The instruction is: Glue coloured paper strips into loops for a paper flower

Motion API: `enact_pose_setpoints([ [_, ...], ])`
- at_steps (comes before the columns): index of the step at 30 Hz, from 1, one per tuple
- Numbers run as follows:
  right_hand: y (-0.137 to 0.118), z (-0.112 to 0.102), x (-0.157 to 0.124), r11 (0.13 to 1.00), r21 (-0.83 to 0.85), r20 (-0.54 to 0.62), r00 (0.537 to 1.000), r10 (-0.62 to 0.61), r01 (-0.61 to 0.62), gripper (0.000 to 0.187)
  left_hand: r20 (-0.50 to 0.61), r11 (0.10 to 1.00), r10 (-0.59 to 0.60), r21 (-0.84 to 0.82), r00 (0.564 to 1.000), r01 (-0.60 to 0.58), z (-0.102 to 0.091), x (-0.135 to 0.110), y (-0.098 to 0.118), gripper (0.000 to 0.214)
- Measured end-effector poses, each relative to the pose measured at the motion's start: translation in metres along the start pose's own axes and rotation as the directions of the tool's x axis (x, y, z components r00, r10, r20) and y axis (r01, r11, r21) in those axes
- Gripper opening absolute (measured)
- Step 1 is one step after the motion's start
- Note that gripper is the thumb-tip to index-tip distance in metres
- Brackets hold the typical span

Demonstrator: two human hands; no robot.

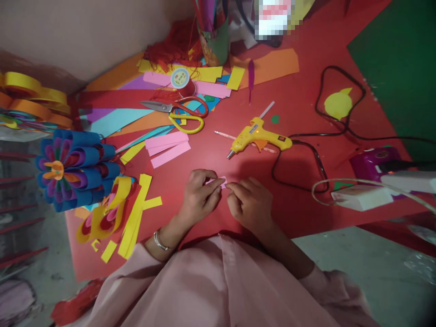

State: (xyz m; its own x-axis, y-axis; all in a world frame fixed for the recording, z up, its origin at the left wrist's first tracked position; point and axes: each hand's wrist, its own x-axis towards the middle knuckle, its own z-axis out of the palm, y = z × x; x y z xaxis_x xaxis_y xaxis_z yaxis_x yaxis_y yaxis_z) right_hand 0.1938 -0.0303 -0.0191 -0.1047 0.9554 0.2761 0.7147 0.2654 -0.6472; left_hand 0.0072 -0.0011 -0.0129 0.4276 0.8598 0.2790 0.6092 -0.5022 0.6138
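Head view: the left hand (200,195) pinches a pink strip (223,180) over the table (209,152); the right hand (252,204) curls at its end, its hold impossible to tell. Beyond, a green pot (220,44) holds coloured sheets (206,14).

Centre: paper strip (223,180) was pink, glue gun (257,136) yellow. Left: flower (76,171) showed blue, purple, orange. Table (207,152) was red.

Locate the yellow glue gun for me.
In the head view, the yellow glue gun lies right of centre on the red table, beyond the right hand and across a thin pink stick.
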Motion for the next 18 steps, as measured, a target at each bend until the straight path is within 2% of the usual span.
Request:
enact_pose_setpoints([
  [18,0.0011,0.0051,-0.0004,0.998,-0.055,-0.006,1.000,-0.021,0.021,0.026,-0.020,1.000,0.007,-0.012,1.000,-0.007,0.0035,-0.0041,-0.0059,0.023],
])
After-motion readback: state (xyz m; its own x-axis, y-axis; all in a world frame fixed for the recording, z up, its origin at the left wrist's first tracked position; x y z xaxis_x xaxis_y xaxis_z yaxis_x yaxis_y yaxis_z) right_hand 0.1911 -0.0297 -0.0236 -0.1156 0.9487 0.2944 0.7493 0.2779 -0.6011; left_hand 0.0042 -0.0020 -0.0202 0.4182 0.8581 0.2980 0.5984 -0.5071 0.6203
